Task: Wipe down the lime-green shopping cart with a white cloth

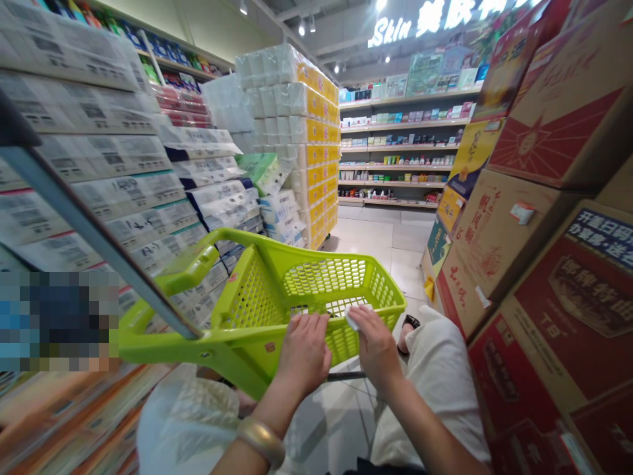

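Note:
A lime green plastic shopping basket on wheels stands in the aisle in front of me, with a long green handle reaching left. My left hand grips the basket's near rim, fingers curled over the edge. My right hand presses a small white cloth or wipe against the same rim, fingers closed on it. A pale bracelet sits on my left wrist. My knees in light trousers show below.
Stacked tissue packs fill the left side, with a tall pile of toilet rolls beyond. Red and brown cardboard boxes are stacked on the right. Shelves of bottles stand at the aisle's far end. The floor is pale tile.

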Available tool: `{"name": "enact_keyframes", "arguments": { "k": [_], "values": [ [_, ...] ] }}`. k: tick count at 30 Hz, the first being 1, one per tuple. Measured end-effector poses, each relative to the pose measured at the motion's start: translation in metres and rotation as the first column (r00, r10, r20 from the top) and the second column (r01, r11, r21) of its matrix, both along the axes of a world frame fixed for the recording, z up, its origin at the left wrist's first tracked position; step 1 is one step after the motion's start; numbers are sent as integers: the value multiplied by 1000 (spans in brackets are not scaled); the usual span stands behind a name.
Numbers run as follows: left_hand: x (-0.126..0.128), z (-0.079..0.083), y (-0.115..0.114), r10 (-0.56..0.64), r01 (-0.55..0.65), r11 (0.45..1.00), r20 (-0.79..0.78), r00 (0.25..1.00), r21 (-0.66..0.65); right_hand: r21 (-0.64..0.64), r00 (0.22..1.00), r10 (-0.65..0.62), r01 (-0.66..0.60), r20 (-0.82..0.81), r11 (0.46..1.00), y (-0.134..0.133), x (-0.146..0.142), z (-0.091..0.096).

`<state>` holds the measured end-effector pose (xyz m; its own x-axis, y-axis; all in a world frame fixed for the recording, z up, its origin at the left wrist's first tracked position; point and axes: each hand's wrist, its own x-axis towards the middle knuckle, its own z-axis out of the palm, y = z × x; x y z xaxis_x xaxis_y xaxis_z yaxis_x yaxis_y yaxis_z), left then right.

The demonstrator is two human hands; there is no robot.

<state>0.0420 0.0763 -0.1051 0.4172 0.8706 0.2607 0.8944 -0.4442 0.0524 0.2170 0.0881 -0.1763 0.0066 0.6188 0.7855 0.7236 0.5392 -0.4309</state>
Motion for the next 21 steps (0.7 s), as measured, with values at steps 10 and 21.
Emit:
{"name": "enact_keyframes", "arguments": {
  "k": [10,21],
  "values": [
    [-2,-6,-7,-6,5,999,25,1000,52,-12,992,-125,124,-29,992,5,37,-14],
    [0,-5,-16,-22,20,998,32,999,62,18,996,37,-39,76,999,-15,-3,-6]
  ]
}}
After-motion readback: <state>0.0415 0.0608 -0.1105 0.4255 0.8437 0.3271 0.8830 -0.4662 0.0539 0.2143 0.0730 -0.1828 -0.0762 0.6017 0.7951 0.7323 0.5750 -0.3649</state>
